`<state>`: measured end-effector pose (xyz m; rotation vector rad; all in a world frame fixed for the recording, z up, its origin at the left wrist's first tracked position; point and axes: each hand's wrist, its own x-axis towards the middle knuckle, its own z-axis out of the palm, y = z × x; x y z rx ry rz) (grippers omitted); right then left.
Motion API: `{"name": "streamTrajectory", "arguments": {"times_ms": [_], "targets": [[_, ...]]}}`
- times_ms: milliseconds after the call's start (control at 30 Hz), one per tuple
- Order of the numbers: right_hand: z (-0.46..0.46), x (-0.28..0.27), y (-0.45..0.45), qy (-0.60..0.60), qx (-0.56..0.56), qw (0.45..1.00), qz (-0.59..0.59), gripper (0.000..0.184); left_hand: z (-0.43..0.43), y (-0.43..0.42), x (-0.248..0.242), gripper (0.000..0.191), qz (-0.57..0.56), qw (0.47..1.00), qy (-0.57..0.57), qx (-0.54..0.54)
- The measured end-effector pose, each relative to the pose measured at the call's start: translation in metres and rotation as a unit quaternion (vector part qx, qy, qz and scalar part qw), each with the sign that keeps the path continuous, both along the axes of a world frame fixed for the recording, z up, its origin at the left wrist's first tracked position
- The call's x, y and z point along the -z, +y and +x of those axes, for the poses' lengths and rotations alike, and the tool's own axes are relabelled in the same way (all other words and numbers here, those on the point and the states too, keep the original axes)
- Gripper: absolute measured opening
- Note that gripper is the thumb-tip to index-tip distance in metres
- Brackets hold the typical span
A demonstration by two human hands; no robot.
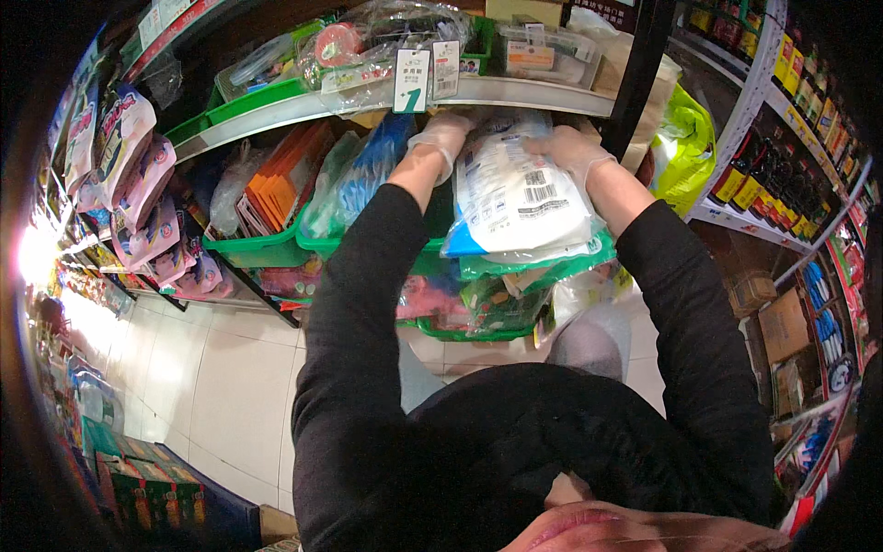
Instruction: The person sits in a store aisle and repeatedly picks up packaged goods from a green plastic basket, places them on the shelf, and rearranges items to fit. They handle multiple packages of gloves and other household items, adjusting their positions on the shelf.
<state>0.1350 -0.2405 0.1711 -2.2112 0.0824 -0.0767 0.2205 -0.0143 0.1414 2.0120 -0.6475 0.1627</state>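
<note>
My left hand, in a clear disposable glove, reaches in under the upper shelf's lip. Its fingertips are blurred and partly hidden, close to the far end of a white plastic package. Further right, my right hand, gloved the same way, grips the upper right side of that white plastic package, which bears a barcode and has a blue corner. The package lies tilted over the front of a green basket, on top of a green-edged package. Left of it, blue bagged goods stand in a green basket.
A second green basket holds orange packets. The upper shelf edge with hanging tags crosses above my hands. A black post stands at right. Pink pouches hang at left. More baskets sit below.
</note>
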Motion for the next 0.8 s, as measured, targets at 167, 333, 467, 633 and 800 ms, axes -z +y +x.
{"name": "streamTrajectory", "arguments": {"times_ms": [167,333,467,633,800], "targets": [[0.009,-0.001,0.000,-0.012,0.056,0.997,-0.057,0.063,-0.070,0.036,0.012,0.068,-0.078,0.992,0.084,0.058],[0.078,0.031,-0.034,-0.009,0.087,0.989,-0.117,0.069,-0.130,0.053,0.056,0.069,-0.177,0.968,0.092,0.153],[0.091,0.035,-0.026,-0.017,0.103,0.966,-0.238,0.071,-0.156,0.046,0.069,0.073,0.023,0.996,-0.054,-0.061],[0.097,0.043,-0.025,-0.017,0.110,0.956,-0.272,0.075,-0.179,0.033,0.066,0.092,0.202,0.965,-0.120,-0.114],[0.101,0.044,-0.025,0.004,0.101,0.954,-0.282,0.077,-0.176,0.030,0.068,0.088,0.289,0.925,-0.215,-0.122]]}}
